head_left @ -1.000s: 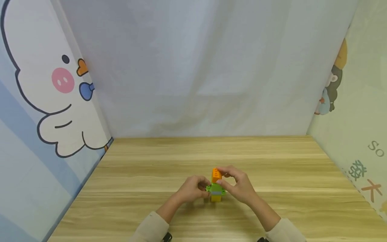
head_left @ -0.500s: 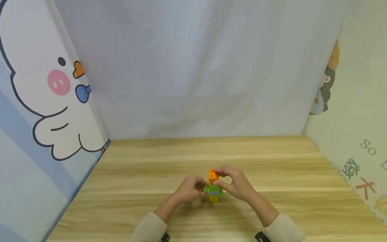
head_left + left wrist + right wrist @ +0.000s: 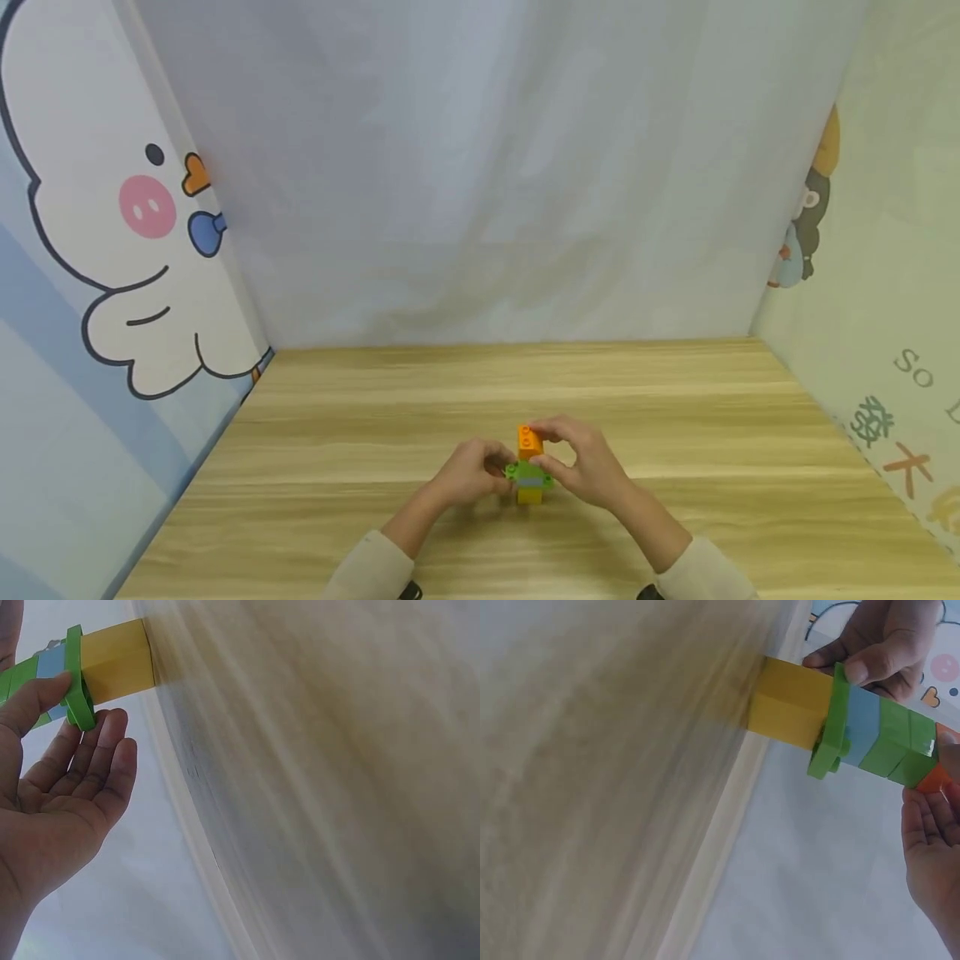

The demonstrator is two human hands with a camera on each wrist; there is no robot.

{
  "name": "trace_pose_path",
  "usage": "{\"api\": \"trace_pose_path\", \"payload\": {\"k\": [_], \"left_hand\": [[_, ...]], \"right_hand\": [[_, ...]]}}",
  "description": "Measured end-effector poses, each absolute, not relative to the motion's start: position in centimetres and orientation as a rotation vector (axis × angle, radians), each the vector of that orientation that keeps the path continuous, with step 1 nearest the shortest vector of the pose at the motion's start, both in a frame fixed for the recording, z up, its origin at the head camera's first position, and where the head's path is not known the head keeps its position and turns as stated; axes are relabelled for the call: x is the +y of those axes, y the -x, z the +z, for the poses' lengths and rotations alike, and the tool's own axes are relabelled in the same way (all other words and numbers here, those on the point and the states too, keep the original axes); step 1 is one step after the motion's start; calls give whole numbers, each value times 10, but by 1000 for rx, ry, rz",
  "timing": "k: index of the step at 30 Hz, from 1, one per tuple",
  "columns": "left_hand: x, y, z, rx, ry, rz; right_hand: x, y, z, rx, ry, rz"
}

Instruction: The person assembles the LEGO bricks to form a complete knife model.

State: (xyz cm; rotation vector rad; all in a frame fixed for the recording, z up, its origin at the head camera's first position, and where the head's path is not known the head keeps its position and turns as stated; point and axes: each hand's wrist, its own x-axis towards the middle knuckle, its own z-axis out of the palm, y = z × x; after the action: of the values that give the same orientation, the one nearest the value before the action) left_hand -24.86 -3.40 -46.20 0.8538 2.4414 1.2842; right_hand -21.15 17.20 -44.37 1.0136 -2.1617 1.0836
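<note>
A tower of toy building bricks stands upright on the wooden table, near the front middle. Its base is a yellow brick (image 3: 791,701). Above that come a wider green plate (image 3: 831,724) with studs at its ends, a blue brick (image 3: 864,726) and green bricks (image 3: 900,742). An orange brick (image 3: 529,442) is at the top. My left hand (image 3: 468,473) pinches the left end of the green plate between thumb and fingers, as the left wrist view shows. With thumb and fingertips, my right hand (image 3: 588,467) grips the orange brick from the right side.
The wooden tabletop (image 3: 375,400) spreads around the tower. A pale curtain (image 3: 480,167) hangs behind its far edge. Walls with cartoon prints (image 3: 146,208) stand at left and right.
The head view shifts slightly. My right hand and the orange brick sit a little lower over the tower than before. My left hand keeps its hold on the green plate.
</note>
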Motion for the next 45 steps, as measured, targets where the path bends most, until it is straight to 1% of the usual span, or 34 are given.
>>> {"api": "trace_pose_path", "payload": {"k": [11, 24, 35, 45], "left_hand": [[-35, 248, -459, 2442, -854, 1277], [-38, 246, -457, 2430, -871, 1274], [-36, 244, -458, 2476, -880, 1232], [-37, 250, -460, 2468, -898, 1215]], "right_hand": [[173, 211, -441, -2204, -999, 1150], [173, 213, -448, -2270, -936, 1210], [173, 212, -450, -2226, -972, 1127], [168, 213, -452, -2223, -888, 1245]]}}
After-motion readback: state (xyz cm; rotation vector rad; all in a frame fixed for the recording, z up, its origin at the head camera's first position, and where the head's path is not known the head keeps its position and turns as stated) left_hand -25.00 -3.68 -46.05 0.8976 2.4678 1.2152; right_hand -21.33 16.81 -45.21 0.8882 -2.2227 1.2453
